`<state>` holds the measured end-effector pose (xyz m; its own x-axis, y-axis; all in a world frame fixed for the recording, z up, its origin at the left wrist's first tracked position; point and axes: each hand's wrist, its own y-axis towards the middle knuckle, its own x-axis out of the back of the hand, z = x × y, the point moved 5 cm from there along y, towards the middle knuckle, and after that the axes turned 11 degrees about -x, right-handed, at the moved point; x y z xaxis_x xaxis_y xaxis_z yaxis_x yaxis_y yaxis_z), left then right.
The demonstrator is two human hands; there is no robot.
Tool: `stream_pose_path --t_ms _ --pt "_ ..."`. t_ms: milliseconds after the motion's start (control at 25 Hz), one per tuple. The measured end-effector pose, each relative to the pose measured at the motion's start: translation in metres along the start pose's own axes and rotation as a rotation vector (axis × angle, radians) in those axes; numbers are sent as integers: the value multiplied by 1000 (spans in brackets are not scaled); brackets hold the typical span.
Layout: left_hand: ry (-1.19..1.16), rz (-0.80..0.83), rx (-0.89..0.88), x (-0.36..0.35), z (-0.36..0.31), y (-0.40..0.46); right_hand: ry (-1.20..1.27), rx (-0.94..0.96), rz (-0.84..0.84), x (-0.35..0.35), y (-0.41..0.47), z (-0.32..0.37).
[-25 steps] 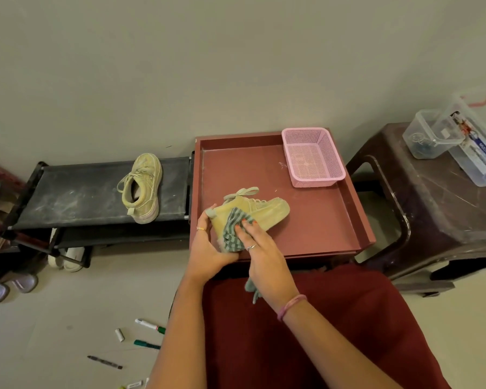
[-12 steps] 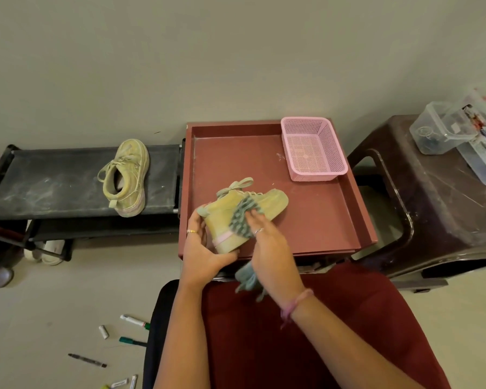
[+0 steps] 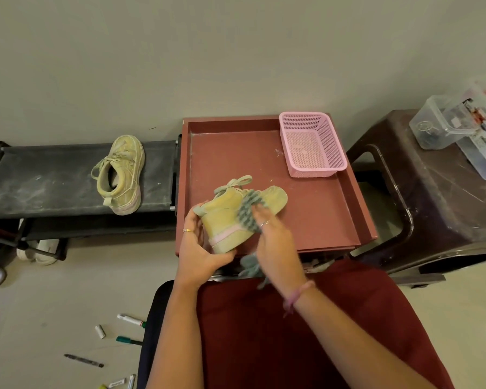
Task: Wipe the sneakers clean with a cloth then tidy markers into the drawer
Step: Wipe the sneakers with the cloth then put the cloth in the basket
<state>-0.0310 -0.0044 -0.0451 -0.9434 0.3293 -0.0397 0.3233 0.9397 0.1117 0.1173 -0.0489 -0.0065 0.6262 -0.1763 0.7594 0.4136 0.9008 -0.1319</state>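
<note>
Sneaker [image 3: 236, 217]: centre of frame, tilted on its side over the near edge of the drawer [image 3: 314, 220]. Likely light, soft upper, stiffer sole; best held at the heel.
Left hand [image 3: 199, 248]: curled round heel and sole.
Right hand [image 3: 275, 242]: presses cloth [image 3: 249, 210] to the side; cloth limp, tail hanging below.
Second sneaker [image 3: 121, 175]: rack [image 3: 40, 181], left.
Markers [image 3: 131, 320]: floor, lower left.
Basket [image 3: 312, 144]: drawer's upper right corner.

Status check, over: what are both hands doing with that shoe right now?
Left hand grips sneaker at heel, over red tray. Right hand presses checked cloth on its side. Second sneaker waits on black rack. Markers on floor.
</note>
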Motion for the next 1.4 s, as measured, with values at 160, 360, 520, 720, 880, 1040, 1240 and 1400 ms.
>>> stream_pose_path --t_ms 160,360,520,720,880,1040,1240,1400 --pt "-10 16 6 1 3 -2 -17 171 4 -16 -32 3" --pt "8 14 30 3 3 -3 -204 147 66 -2 34 18" --pt "22 28 17 3 2 -1 -143 58 112 15 52 35" --pt "-1 46 25 5 5 1 -138 299 195 -13 -33 42" --pt "50 67 -8 2 1 0 -241 78 88 5 43 23" --pt "190 72 -25 7 1 -1 -202 74 167 10 56 21" --pt "483 49 -110 11 -1 4 -177 314 150 -18 -15 13" --pt "626 82 -94 13 -1 6 -349 351 -15 -15 4 25"
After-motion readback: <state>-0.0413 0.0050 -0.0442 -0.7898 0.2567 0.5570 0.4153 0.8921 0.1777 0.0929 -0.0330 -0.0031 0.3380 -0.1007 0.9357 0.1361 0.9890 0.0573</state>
